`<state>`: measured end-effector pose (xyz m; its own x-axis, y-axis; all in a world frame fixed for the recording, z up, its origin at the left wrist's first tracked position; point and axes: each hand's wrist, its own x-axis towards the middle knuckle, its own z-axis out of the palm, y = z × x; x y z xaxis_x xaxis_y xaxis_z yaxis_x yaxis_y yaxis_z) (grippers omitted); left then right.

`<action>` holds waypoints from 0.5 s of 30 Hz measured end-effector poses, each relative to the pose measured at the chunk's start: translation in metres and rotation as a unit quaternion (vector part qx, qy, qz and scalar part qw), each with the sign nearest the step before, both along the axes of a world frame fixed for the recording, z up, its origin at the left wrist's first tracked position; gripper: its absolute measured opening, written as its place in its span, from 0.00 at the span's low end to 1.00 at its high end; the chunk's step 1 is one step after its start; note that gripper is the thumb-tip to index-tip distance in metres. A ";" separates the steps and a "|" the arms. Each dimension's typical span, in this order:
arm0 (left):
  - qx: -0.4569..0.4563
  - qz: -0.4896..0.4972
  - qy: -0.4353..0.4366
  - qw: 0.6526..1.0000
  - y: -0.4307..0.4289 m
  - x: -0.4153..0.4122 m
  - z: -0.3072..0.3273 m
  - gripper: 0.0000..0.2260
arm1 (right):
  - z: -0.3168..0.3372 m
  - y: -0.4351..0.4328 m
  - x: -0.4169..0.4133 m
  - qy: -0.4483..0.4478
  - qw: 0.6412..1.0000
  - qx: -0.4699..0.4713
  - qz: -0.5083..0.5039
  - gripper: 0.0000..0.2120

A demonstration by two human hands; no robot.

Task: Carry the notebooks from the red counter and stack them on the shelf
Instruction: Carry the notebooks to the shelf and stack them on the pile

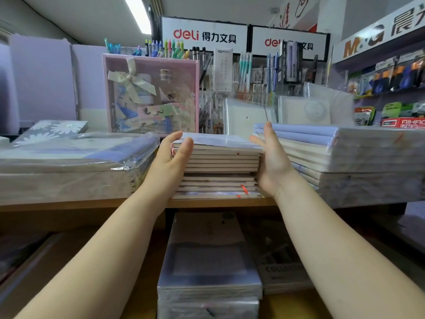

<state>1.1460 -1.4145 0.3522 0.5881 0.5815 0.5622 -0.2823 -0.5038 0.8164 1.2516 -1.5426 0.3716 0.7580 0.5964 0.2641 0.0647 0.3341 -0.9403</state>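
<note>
A stack of several pale notebooks point(220, 165) in clear wrap rests on the wooden shelf point(69, 204), in the gap between two larger wrapped piles. My left hand point(171, 162) presses flat against the stack's left side, thumb curled over the top edge. My right hand point(271, 160) lies against the stack's right side with its fingers spread and pointing up. Both forearms reach in from the bottom corners. The red counter is not in view.
A wrapped pile of notebooks point(69, 166) lies to the left and a taller one point(358, 162) to the right. A pink gift box point(150, 93) and pen displays stand behind. More wrapped notebooks point(208, 268) sit on the lower shelf.
</note>
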 end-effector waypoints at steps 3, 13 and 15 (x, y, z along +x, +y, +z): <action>-0.031 0.026 0.003 0.999 0.000 0.003 0.004 0.28 | -0.012 -0.007 -0.007 -0.090 0.996 -0.014 0.018 0.29; -0.063 0.076 0.020 0.995 -0.010 0.007 0.008 0.27 | -0.011 0.002 -0.013 -0.129 0.984 -0.115 -0.040 0.43; -0.058 0.088 0.013 0.994 -0.010 0.005 0.006 0.27 | -0.014 0.003 -0.015 -0.143 0.981 -0.102 -0.082 0.35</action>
